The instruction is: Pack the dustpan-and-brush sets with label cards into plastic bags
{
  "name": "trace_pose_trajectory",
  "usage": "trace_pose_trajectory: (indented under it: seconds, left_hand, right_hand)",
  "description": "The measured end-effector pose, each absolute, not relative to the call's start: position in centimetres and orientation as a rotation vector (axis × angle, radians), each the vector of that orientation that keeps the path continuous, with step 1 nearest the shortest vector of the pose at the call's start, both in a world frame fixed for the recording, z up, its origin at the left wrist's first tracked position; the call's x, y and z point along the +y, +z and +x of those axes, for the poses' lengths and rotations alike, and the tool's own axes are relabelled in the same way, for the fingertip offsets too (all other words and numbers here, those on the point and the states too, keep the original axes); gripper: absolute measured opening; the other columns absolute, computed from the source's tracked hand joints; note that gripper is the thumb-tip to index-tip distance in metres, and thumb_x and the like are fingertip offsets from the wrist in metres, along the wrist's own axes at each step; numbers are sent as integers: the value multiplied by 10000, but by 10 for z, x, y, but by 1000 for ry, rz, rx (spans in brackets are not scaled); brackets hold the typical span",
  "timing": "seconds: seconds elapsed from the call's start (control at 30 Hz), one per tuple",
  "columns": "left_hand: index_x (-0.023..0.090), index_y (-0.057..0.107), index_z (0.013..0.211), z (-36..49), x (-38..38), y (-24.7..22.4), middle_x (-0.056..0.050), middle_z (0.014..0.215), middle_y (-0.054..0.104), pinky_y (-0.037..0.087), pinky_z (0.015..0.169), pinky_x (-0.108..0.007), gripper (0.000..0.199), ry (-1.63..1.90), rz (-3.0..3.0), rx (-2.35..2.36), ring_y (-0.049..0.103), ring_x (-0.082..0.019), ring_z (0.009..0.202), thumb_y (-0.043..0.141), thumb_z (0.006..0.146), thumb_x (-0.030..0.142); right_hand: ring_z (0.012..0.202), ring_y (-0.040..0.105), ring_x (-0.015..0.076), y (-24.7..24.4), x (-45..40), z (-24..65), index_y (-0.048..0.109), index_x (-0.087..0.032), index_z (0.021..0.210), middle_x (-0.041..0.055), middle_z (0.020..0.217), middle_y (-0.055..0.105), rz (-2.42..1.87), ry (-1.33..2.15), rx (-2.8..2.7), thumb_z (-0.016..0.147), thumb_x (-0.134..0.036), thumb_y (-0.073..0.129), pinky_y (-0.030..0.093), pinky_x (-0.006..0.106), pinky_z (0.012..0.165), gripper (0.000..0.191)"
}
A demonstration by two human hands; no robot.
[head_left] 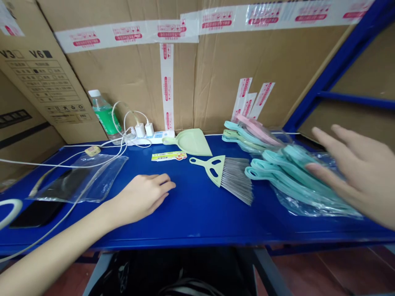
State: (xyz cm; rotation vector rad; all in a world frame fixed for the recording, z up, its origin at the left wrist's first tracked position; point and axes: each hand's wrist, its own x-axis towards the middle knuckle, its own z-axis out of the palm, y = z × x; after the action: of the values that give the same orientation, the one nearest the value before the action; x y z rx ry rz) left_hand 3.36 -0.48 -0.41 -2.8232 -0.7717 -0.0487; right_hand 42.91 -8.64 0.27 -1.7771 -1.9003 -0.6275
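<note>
The left hand [140, 197] lies on the glossy blue table [185, 222], its fingers loosely curled together around nothing. Just past the fingertips sit a pale green plastic hand brush [224, 174] with fine grey bristles and a smooth, scoop-shaped dustpan [189, 142]. The right hand [358, 181] has its fingers [330, 142] spread apart at smooth teal plastic handles [286, 181] on crinkled clear film [324, 205]; contact is hard to tell.

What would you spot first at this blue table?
The blue table stands out, with taped cardboard boxes behind it. On its right, bagged mint-green plastic pieces pile up beside the right hand. In the middle sit a green dustpan and a green brush.
</note>
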Motion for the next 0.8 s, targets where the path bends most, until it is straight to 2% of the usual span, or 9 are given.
trace_pose_trajectory:
  seconds: [0.03,0.1,0.17,0.27,0.33,0.43,0.53,0.67,0.8]
  left_hand:
    - [179,638,1094,40,-1,-4,-60,1037,682,551,693,-271,263,-6,-2771,-779,684,-160,795,455,915,117]
    - [162,635,1102,53,6,-3,-77,1043,675,557,695,-300,266,49,-2701,-775,679,-187,825,460,908,109]
    - [133,625,1124,66,16,-3,-100,1063,667,558,733,-333,275,53,-2636,-775,669,-222,907,474,896,99]
    - [94,581,1197,85,34,-4,-138,1123,648,541,771,-346,337,-4,-2538,-798,640,-248,991,503,869,70]
    - [89,591,1161,96,48,-5,-132,1063,662,528,741,-337,311,-14,-2541,-811,632,-252,990,489,870,50]
    - [70,595,1143,110,71,-10,-144,1063,671,502,785,-340,282,-32,-2539,-780,622,-248,1028,448,904,44]
    - [82,610,1136,120,89,-16,-146,1099,681,490,797,-326,278,18,-2564,-727,638,-226,1027,447,916,32]
    - [111,663,972,127,103,-18,-94,880,710,479,725,-300,194,51,-2582,-695,680,-203,875,485,918,53]
    - [120,662,872,124,101,-10,-79,801,692,460,666,-309,164,48,-2573,-665,677,-205,795,510,910,72]
  right_hand:
    - [1381,344,432,4,-83,411,356,-78,1478,331,1437,411,-1708,-700,-1971,955,-589,314,318,649,1060,732]
    - [1405,297,427,3,-73,377,207,-168,1539,292,1491,354,-1527,-812,-2048,963,-530,363,303,678,1062,698]
    - [1428,260,403,-5,-59,348,140,-169,1547,278,1526,303,-1414,-796,-2132,978,-459,371,297,647,1092,679]
    - [1418,280,411,-26,-34,320,288,-67,1493,292,1497,358,-1334,-699,-2297,974,-506,354,328,622,1087,683]
    - [1401,318,410,-43,-21,312,407,-85,1441,265,1458,438,-1385,-598,-2389,963,-542,366,358,627,1061,662]
    - [1336,434,390,-62,-13,308,528,-116,1351,231,1374,547,-1413,-488,-2492,971,-521,363,422,604,1017,580]
    - [1251,535,358,-68,-14,308,546,-126,1329,217,1332,584,-1439,-427,-2516,984,-493,336,479,553,978,545]
    - [1193,570,350,-63,-19,307,556,-109,1295,226,1276,603,-1433,-345,-2483,981,-434,356,491,530,969,494]
    - [1072,632,325,-60,-19,308,541,-159,1293,191,1186,626,-1509,-239,-2367,961,-363,392,531,496,895,417]
